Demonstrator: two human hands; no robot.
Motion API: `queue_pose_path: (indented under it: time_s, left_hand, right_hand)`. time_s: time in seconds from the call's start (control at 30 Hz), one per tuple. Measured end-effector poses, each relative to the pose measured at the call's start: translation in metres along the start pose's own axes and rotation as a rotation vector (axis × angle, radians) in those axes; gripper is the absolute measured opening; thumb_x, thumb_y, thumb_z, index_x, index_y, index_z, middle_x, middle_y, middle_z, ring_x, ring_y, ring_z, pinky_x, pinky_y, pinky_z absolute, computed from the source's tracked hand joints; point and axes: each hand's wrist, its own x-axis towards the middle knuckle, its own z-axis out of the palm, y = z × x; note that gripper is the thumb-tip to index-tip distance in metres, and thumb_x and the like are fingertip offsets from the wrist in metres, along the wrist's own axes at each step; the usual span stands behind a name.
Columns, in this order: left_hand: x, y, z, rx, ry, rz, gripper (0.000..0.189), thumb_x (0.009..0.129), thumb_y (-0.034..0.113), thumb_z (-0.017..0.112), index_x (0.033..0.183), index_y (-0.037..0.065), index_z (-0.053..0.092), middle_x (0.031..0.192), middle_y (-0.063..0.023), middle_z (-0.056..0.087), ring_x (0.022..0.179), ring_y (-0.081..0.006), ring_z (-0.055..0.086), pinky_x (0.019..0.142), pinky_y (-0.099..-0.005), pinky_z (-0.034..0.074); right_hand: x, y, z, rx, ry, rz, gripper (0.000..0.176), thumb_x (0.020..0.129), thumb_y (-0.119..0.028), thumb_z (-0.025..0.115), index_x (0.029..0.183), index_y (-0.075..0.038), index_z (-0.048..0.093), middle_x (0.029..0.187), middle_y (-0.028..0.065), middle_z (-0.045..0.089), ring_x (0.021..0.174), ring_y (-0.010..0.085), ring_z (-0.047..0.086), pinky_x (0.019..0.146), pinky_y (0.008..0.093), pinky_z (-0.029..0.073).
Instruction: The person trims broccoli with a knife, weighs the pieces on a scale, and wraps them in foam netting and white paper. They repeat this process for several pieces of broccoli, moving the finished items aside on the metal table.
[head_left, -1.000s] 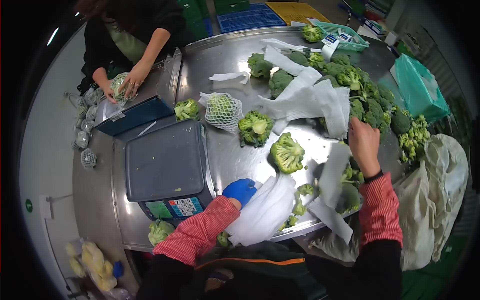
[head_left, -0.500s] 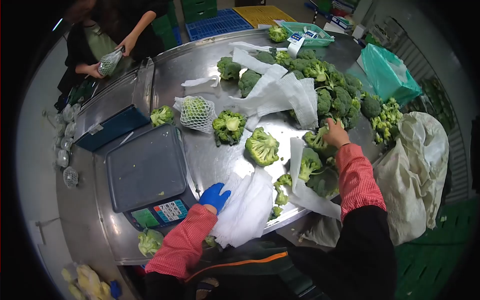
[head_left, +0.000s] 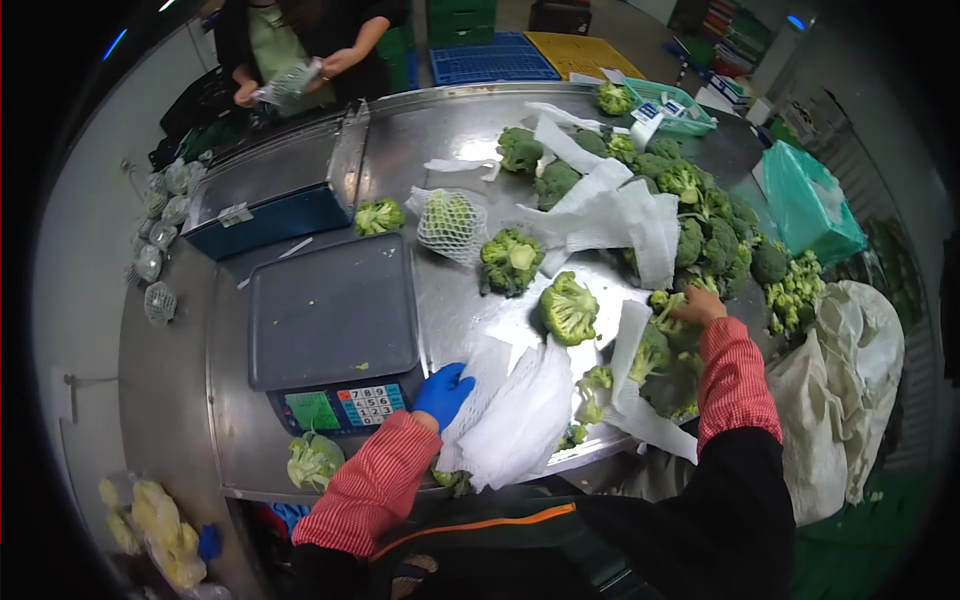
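Note:
My left hand (head_left: 444, 393), in a blue glove, rests at the left edge of a stack of white mesh sleeves (head_left: 520, 425), its fingers stretched out. At the front of the broccoli pile (head_left: 715, 235), my bare right hand (head_left: 702, 306) has its fingers curled round a piece of broccoli (head_left: 664, 312); its fingertips are partly hidden. Left of that hand, a cut broccoli head (head_left: 569, 308) lies stem side up. Another broccoli head (head_left: 511, 262) sits farther back, beside a head in white netting (head_left: 450, 224). Loose white sleeves (head_left: 610, 215) drape over the pile.
A scale (head_left: 335, 315) stands left on the metal table, with a metal box (head_left: 280, 185) behind it. Netted heads (head_left: 160, 302) line the far left. Across the table, a person (head_left: 290, 60) handles a netted item. A green bag (head_left: 810, 200) and whitish sack (head_left: 840, 390) stand right.
The view has swung left, so things sit farther right and the person opposite shows more. My left hand remains by the sleeves; my right hand stays at the broccoli.

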Motion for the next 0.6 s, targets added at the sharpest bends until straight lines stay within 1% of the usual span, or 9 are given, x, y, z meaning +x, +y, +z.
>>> queue_pose_path:
  time_s: [0.07, 0.17, 0.2, 0.27, 0.4, 0.43, 0.47, 0.57, 0.6]
  left_hand:
    - [-0.008, 0.009, -0.003, -0.056, -0.016, -0.092, 0.036, 0.084, 0.019, 0.067, 0.113, -0.002, 0.058, 0.092, -0.0097, 0.064, 0.081, -0.0148, 0.060, 0.075, -0.0276, 0.048]
    - [-0.003, 0.006, -0.003, -0.074, -0.039, -0.058, 0.036, 0.084, 0.020, 0.067, 0.112, -0.001, 0.059, 0.091, -0.0087, 0.064, 0.079, -0.0151, 0.059, 0.075, -0.0274, 0.048]
    - [0.000, 0.000, 0.000, -0.072, -0.034, -0.052, 0.036, 0.084, 0.022, 0.066, 0.111, 0.000, 0.059, 0.090, -0.0084, 0.065, 0.079, -0.0149, 0.060, 0.074, -0.0277, 0.049]
    - [0.007, -0.011, 0.009, -0.017, -0.031, -0.051, 0.036, 0.085, 0.024, 0.066, 0.112, 0.001, 0.059, 0.090, -0.0092, 0.066, 0.079, -0.0152, 0.060, 0.074, -0.0281, 0.049]
    - [0.009, 0.003, 0.013, 0.145, -0.015, 0.001, 0.037, 0.082, 0.026, 0.067, 0.113, 0.007, 0.060, 0.089, -0.0114, 0.065, 0.076, -0.0187, 0.061, 0.073, -0.0304, 0.050]
    - [0.011, 0.000, 0.018, 0.162, 0.041, 0.095, 0.037, 0.081, 0.025, 0.067, 0.113, 0.008, 0.060, 0.088, -0.0114, 0.065, 0.075, -0.0184, 0.061, 0.072, -0.0311, 0.050]
    - [0.015, -0.005, 0.023, 0.137, 0.041, 0.115, 0.038, 0.082, 0.027, 0.066, 0.114, 0.007, 0.059, 0.093, -0.0133, 0.065, 0.080, -0.0214, 0.062, 0.075, -0.0323, 0.050]
    - [0.013, 0.008, 0.022, 0.204, 0.037, 0.133, 0.044, 0.084, 0.031, 0.061, 0.117, 0.003, 0.058, 0.108, -0.0194, 0.063, 0.099, -0.0319, 0.062, 0.088, -0.0366, 0.048]
    - [0.011, 0.013, 0.019, 0.173, 0.009, 0.123, 0.043, 0.084, 0.031, 0.059, 0.118, 0.005, 0.057, 0.109, -0.0200, 0.063, 0.099, -0.0337, 0.062, 0.087, -0.0388, 0.048]
  right_hand:
    - [-0.004, 0.008, 0.001, 0.047, -0.074, -0.041, 0.063, 0.066, -0.045, 0.072, 0.117, -0.011, 0.058, 0.113, 0.0167, 0.061, 0.109, 0.0316, 0.057, 0.091, 0.0438, 0.045]
    - [-0.019, -0.004, -0.018, 0.138, -0.083, -0.073, 0.058, 0.064, -0.044, 0.072, 0.113, -0.015, 0.061, 0.112, 0.0112, 0.062, 0.107, 0.0322, 0.057, 0.088, 0.0457, 0.045]
    - [-0.032, -0.016, -0.023, 0.079, 0.068, -0.084, 0.051, 0.063, -0.037, 0.073, 0.108, -0.018, 0.062, 0.107, 0.0062, 0.060, 0.103, 0.0316, 0.056, 0.084, 0.0455, 0.044]
    - [-0.059, -0.043, -0.040, 0.024, 0.318, -0.158, 0.046, 0.063, -0.032, 0.074, 0.104, -0.017, 0.061, 0.102, 0.0049, 0.057, 0.099, 0.0298, 0.054, 0.080, 0.0448, 0.043]
    - [-0.106, -0.140, -0.080, 0.136, 0.742, -0.447, 0.041, 0.062, -0.025, 0.076, 0.099, -0.016, 0.060, 0.095, 0.0031, 0.053, 0.089, 0.0262, 0.051, 0.071, 0.0417, 0.040]
    - [-0.114, -0.169, -0.087, 0.227, 0.810, -0.583, 0.042, 0.063, -0.027, 0.076, 0.100, -0.015, 0.060, 0.095, 0.0035, 0.053, 0.087, 0.0263, 0.050, 0.068, 0.0404, 0.038]
    - [-0.127, -0.204, -0.096, 0.314, 0.837, -0.684, 0.042, 0.062, -0.023, 0.076, 0.099, -0.011, 0.061, 0.093, 0.0071, 0.055, 0.084, 0.0300, 0.051, 0.070, 0.0397, 0.042]
    - [-0.139, -0.308, -0.088, 0.686, 0.746, -1.028, 0.041, 0.065, -0.026, 0.074, 0.099, -0.010, 0.059, 0.094, 0.0097, 0.053, 0.087, 0.0302, 0.052, 0.072, 0.0418, 0.042]
    - [-0.146, -0.341, -0.084, 0.699, 0.715, -1.054, 0.039, 0.067, -0.026, 0.073, 0.099, -0.010, 0.059, 0.094, 0.0095, 0.053, 0.087, 0.0301, 0.052, 0.071, 0.0413, 0.043]
